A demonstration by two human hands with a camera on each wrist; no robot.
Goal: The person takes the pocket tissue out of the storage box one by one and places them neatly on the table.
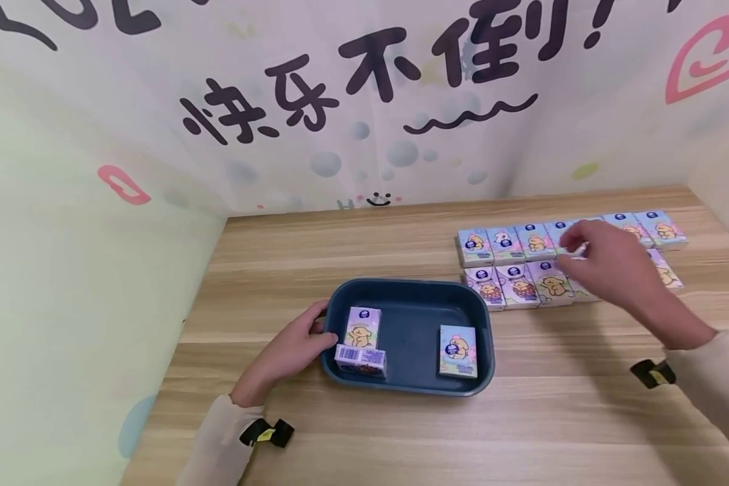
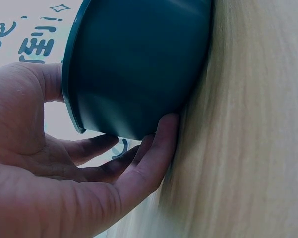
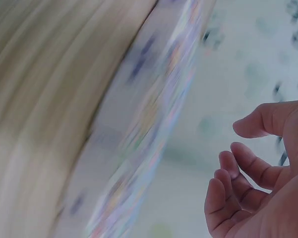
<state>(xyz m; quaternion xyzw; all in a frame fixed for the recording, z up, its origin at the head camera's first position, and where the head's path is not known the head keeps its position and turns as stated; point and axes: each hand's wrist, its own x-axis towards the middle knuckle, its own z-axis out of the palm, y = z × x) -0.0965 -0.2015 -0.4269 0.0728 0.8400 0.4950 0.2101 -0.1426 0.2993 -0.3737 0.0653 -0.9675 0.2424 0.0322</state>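
A dark blue plastic basin (image 1: 407,287) stands on the table. My left hand (image 1: 298,344) grips its left end, thumb at the rim and fingers against the outer wall; the left wrist view shows this hand (image 2: 89,158) up close. Inside lie a purple tissue pack (image 1: 362,325), a second pack on its side with its barcode showing (image 1: 361,361), and a blue pack (image 1: 458,351) at the right. My right hand (image 1: 613,263), loosely curled and holding nothing, hovers over two rows of tissue packs (image 1: 531,241), hiding some. In the right wrist view, its fingers (image 3: 253,183) are apart from the thumb.
The wood-grain table (image 1: 291,250) meets a printed wall covering (image 1: 364,169) at the back, with more wall at the left and right. The packs' front row (image 1: 516,287) lies just beyond the basin's right end.
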